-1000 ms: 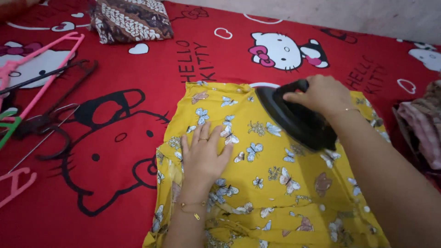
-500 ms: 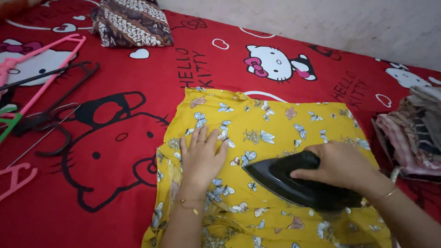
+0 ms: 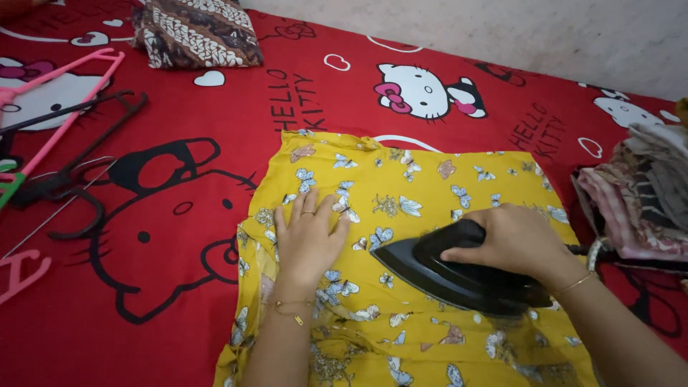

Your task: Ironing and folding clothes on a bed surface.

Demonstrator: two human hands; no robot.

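Head camera looks down at a yellow butterfly-print cloth (image 3: pixel 423 186) spread flat on a red cartoon-cat sheet (image 3: pixel 179 287). The left hand (image 3: pixel 308 240) lies flat on the cloth's left side, fingers spread (a ring on one finger). The right hand (image 3: pixel 512 240) is wrapped tight around the handle of a black iron (image 3: pixel 451 276), which sits on the cloth, its tip pointing left. Clothes hangers (image 3: pixel 64 143) lie far left. Folded clothes (image 3: pixel 645 193) sit at the right.

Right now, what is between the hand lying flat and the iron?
Only yellow butterfly cloth lies between the left hand and the black iron, seen from the head camera.
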